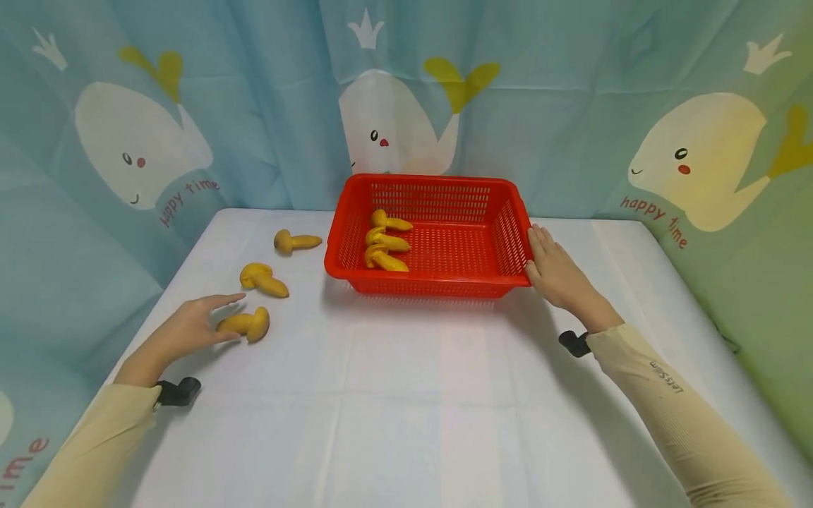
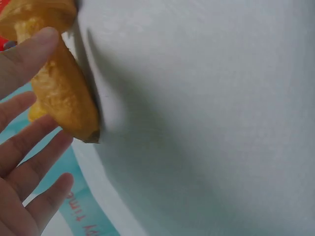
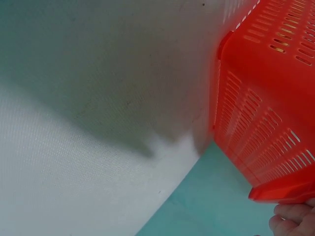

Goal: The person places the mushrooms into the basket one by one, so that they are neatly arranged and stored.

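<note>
My left hand [image 1: 192,323] is around the nearest yellow mushroom [image 1: 254,324], its thumb and fingers spread apart. In the left wrist view the thumb lies over the stem of this mushroom [image 2: 66,93]; whether it touches cannot be told. Two more yellow mushrooms, one with a bent cap [image 1: 262,279] and one with a darker cap [image 1: 297,241], lie farther back on the table. With straight fingers my right hand [image 1: 559,274] rests against the right rim of a red plastic basket [image 1: 438,279]. Inside, at its left end, three yellow mushrooms [image 1: 390,243] lie in a column.
A white cloth covers the table [image 1: 406,423]. Blue curtains [image 1: 279,85] with whale prints stand close behind the basket and along both sides. Below each hand a black wrist device [image 1: 180,391] is strapped on.
</note>
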A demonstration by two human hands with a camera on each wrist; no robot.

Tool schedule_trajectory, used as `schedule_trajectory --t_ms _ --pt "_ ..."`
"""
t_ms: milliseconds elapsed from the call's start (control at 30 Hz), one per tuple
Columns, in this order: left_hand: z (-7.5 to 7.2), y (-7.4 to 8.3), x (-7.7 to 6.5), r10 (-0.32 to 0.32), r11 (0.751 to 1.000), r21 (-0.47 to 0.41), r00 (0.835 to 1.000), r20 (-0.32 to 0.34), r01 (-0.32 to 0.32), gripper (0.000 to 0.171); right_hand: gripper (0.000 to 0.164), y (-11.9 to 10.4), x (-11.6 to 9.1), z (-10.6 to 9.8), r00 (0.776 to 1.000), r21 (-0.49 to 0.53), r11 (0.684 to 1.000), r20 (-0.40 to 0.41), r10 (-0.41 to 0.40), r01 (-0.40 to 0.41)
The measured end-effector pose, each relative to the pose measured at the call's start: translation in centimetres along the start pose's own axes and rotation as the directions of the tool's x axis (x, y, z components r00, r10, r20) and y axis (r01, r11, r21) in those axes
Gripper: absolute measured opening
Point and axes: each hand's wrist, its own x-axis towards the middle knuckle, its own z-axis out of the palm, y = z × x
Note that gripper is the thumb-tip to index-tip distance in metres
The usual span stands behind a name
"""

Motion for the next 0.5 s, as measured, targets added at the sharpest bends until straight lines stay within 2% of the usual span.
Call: schedule_trajectory --t_ms 133,500 --pt "0.29 -0.25 0.42 0.006 1.0 0.025 1.0 -0.003 -0.006 0.067 0.061 0.05 -0.06 -0.03 1.0 -0.001 1.0 -0.008 0.003 -0.003" --pt "0.59 -0.55 0.82 0.059 0.998 0.02 0.998 0.014 -0.06 0.064 0.061 0.16 -0.07 0.24 1.0 -0.009 1.0 -0.01 -0.002 0.002"
